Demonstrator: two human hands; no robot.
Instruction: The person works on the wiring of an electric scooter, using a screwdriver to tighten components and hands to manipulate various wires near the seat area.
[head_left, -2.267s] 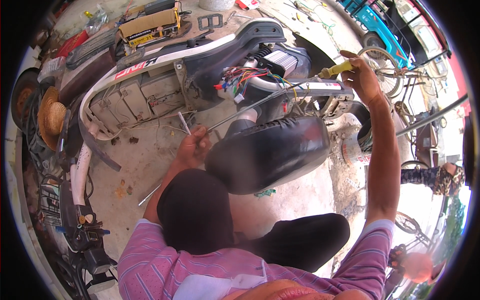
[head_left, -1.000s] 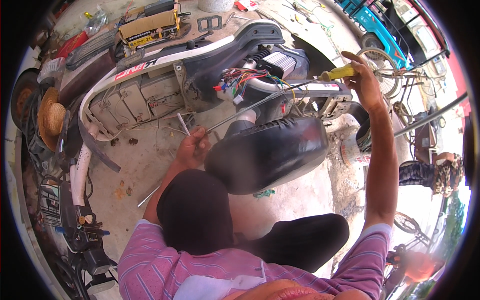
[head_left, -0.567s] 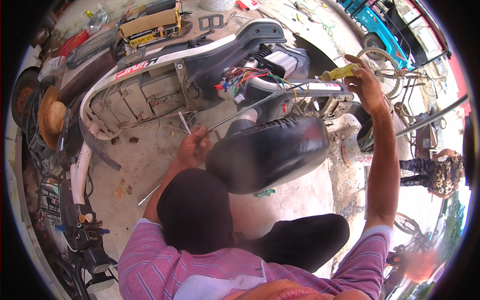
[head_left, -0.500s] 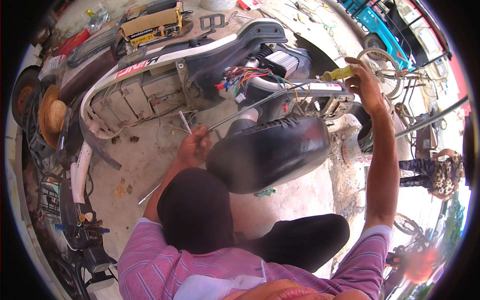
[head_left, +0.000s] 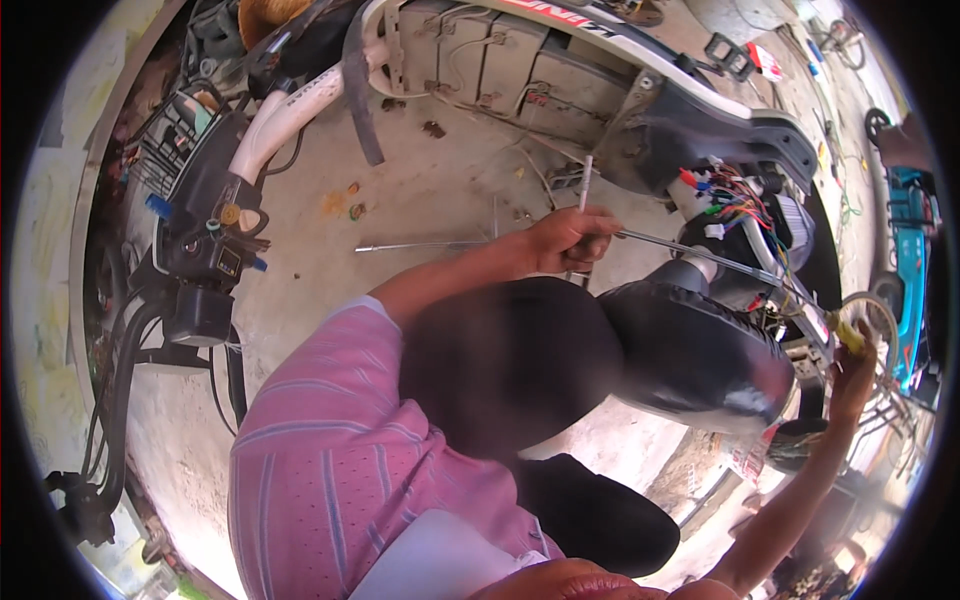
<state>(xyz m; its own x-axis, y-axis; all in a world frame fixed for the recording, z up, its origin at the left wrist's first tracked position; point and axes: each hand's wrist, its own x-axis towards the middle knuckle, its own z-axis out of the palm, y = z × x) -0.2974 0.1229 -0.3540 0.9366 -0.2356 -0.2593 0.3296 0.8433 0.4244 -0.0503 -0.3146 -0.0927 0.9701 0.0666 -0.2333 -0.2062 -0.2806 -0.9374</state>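
Observation:
My left hand [head_left: 575, 240] is closed around a T-handle socket wrench [head_left: 586, 182]. The crossbar sticks out above and below the fist, and the long thin shaft runs left, partly behind my forearm. To the right my right hand [head_left: 853, 375] grips the yellow handle of a long screwdriver [head_left: 848, 337]. Its metal shaft slants back toward my left hand, the tip ending at those fingers; whether they hold it I cannot tell. Under the shaft lie a scooter's black rear wheel [head_left: 700, 350] and a bundle of coloured wires [head_left: 735, 200].
The scooter lies on its side, its white frame [head_left: 690, 85] curving along the far side past grey battery boxes [head_left: 500, 60]. Its handlebar assembly [head_left: 215, 230] is at left. A black pedal [head_left: 730, 57] lies at the back right, and a blue vehicle [head_left: 908, 280] stands beyond.
The view has swung left, so the scooter and both hands appear farther right. Both hands still hold the same tools. The screwdriver shaft now slopes down to the right instead of up.

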